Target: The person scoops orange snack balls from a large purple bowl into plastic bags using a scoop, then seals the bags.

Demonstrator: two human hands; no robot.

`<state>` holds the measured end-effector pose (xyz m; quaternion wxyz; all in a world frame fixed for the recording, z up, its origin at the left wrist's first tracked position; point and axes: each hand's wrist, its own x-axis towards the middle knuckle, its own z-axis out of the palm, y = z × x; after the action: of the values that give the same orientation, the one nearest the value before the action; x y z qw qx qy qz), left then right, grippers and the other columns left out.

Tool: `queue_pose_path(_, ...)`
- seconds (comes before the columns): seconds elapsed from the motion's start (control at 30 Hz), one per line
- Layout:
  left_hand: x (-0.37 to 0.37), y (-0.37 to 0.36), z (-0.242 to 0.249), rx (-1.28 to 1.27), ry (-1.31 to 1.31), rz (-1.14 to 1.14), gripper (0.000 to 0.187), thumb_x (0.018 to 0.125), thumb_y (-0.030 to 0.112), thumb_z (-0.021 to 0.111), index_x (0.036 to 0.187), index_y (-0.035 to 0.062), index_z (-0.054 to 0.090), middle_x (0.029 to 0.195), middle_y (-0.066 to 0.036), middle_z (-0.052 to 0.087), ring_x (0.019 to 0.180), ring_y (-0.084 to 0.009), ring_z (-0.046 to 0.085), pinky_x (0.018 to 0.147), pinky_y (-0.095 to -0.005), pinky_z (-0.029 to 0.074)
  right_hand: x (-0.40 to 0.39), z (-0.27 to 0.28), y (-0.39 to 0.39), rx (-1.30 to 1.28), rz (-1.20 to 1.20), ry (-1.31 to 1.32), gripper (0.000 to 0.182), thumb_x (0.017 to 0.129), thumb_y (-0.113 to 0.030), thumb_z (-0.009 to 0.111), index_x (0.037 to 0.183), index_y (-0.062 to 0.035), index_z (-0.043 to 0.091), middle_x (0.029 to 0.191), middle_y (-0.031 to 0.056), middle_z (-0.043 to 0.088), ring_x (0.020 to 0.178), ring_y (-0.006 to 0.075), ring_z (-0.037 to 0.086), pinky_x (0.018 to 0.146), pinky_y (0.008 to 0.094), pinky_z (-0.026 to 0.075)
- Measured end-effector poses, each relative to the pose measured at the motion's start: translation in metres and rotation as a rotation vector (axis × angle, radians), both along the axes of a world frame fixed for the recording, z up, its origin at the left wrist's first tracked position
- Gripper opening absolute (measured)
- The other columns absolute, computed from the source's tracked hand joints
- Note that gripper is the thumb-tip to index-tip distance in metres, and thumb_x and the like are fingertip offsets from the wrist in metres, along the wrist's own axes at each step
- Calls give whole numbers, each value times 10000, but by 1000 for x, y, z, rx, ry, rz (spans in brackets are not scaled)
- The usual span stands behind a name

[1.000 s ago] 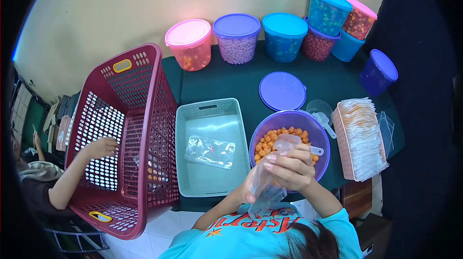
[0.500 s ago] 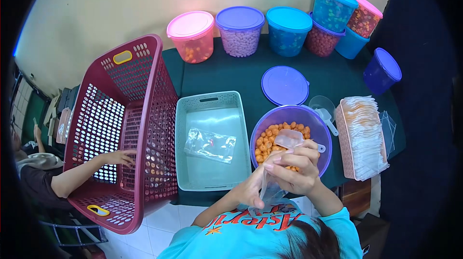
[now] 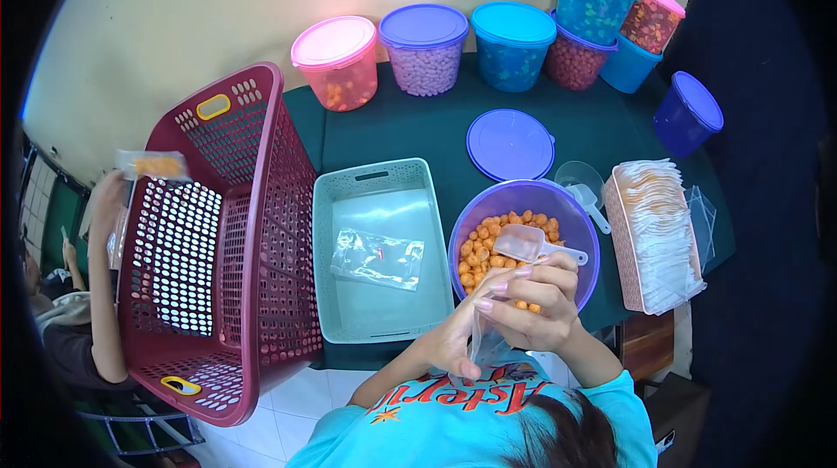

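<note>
At lower centre, your right hand (image 3: 540,298) has its curled fingers clamped on the clear bag (image 3: 488,344); your left hand's (image 3: 452,344) thumb lies against it (other fingers hidden, so I cannot tell their grip). Just beyond, the scoop (image 3: 520,243) rests on orange balls (image 3: 471,254) in the bowl (image 3: 582,222). Far left, a co-worker's hand (image 3: 108,196), inside the basket (image 3: 259,224) half a second ago, now holds up a packet (image 3: 157,166); your own work looks undisturbed.

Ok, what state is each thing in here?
Purple bowl: open, holding orange balls
Purple lid: off, lying flat
Clear scoop: over the balls, grip unclear
Second scoop: outside the bowl
Clear bag: held, opening unclear
Green tray: open, flat bag inside
Pink basket: open, packed
Maroon basket: open
Tubs by wall: lidded where tops show
Co-worker's packet: held up
</note>
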<state>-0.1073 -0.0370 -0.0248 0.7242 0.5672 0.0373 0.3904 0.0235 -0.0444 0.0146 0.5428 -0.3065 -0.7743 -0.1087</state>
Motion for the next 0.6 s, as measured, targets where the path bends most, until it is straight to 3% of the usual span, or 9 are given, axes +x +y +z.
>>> queue_pose_path(0.17, -2, 1, -2, 56, 7, 51, 1142, 535, 670, 634, 1302, -36, 169, 1281, -162, 229, 1235, -303, 216, 994, -405, 205, 0, 7, -4, -77, 19, -8, 265, 628, -171, 614, 884, -229, 651, 902, -74, 550, 869, 122, 425, 794, 320, 303)
queue_pose_path(0.23, -4, 6, -7, 296, 84, 102, 1139, 545, 702, 593, 1296, -49, 181, 1278, -175, 233, 1225, -321, 221, 990, -432, 196, 1, 7, -5, -78, 17, -28, 263, 639, -179, 615, 893, -238, 647, 913, -77, 552, 878, 122, 422, 804, 322, 299)
queue_pose_path(0.33, -3, 9, -7, 433, 103, 140, 1136, 555, 722, 560, 1292, -57, 187, 1272, -197, 235, 1215, -337, 228, 984, -452, 192, 1, 7, -6, -56, 37, -47, 228, 650, -207, 619, 873, -247, 642, 928, -76, 556, 883, 122, 425, 810, 324, 298)
queue_pose_path(0.6, -6, 2, 2, 279, 89, 123, 1132, 567, 722, 556, 1294, -58, 178, 1265, -224, 233, 1212, -347, 227, 987, -444, 187, 0, 5, -4, -78, 49, 32, 210, 622, -226, 679, 823, -198, 627, 936, -74, 572, 901, 136, 431, 821, 339, 295)
